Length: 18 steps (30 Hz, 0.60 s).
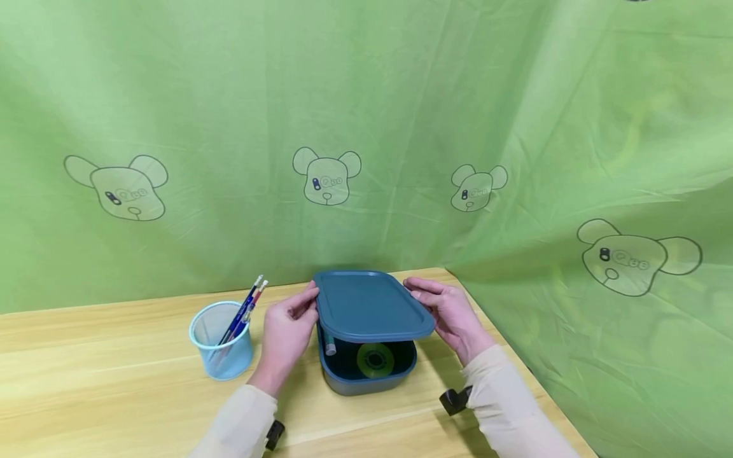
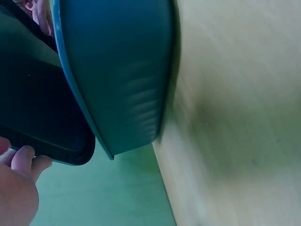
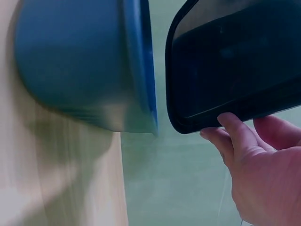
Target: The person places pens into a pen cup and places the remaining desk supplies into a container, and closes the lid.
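A dark teal lid (image 1: 372,305) is held above a box (image 1: 366,386) of the same colour, covering much of its opening in the head view. My left hand (image 1: 290,331) grips the lid's left edge, and my right hand (image 1: 455,315) pinches the opposite edge. Both wrist views show a gap between the lid (image 3: 235,61) and the box (image 3: 75,56) near the camera. Inside the box lies a yellow-green disc (image 1: 375,360) with a dark centre. Beside it, at the left wall, a small tube-like item (image 1: 329,346) pokes out from under the lid.
Left of the box stands a light blue mesh cup (image 1: 226,362) with several pencils (image 1: 243,315) leaning in it. The wooden table (image 1: 114,381) meets a green curtain (image 1: 378,222) with bear drawings at the back and right.
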Available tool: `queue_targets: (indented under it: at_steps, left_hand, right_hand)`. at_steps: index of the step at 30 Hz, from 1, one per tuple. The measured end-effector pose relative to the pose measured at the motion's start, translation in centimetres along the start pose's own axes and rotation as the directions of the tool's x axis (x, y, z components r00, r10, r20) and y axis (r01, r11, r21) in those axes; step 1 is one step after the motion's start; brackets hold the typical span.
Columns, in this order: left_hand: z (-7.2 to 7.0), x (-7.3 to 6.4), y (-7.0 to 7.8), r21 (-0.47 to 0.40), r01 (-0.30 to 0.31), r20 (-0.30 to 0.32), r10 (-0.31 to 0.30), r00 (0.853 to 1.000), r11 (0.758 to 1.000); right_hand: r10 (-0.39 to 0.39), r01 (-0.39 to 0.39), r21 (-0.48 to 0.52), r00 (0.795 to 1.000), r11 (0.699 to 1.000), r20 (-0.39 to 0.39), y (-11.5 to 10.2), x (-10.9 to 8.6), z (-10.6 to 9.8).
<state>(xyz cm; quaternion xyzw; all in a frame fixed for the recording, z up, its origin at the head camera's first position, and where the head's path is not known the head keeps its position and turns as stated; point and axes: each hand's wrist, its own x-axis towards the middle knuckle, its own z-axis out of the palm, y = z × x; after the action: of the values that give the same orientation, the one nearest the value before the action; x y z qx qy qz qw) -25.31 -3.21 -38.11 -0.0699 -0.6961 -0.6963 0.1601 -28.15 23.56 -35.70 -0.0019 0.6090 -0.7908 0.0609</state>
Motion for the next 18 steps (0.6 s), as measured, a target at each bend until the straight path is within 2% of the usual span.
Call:
queue_targets:
  at_steps: [2,5,10,14,18]
  left_hand:
    - [-0.1,-0.1,0.0,-0.023,0.02,0.032,-0.019,0.999,1.0]
    - [-0.2,-0.1,-0.1,-0.055,0.016,0.094,-0.011,0.995,0.998]
    - [-0.3,-0.3,-0.6,-0.048,0.01,0.204,0.0,0.979,0.999]
    - [-0.3,-0.5,-0.9,0.062,0.022,0.272,-0.038,0.962,0.998]
    - [-0.3,-0.6,-1.2,0.226,0.01,0.326,-0.085,0.942,0.974]
  right_hand:
    - [-0.001,0.001,-0.004,1.0,1.0,-0.003,0.2,0.1,-0.1]
    - [-0.006,0.006,-0.004,1.0,1.0,-0.026,0.5,0.2,-0.1]
    - [-0.044,0.041,-0.077,0.998,0.996,-0.047,1.1,0.6,-0.2]
    - [-0.096,0.087,-0.165,0.994,0.982,-0.047,1.8,0.9,-0.2]
    - [-0.127,0.109,-0.236,0.99,0.966,-0.061,2.6,1.2,-0.2]
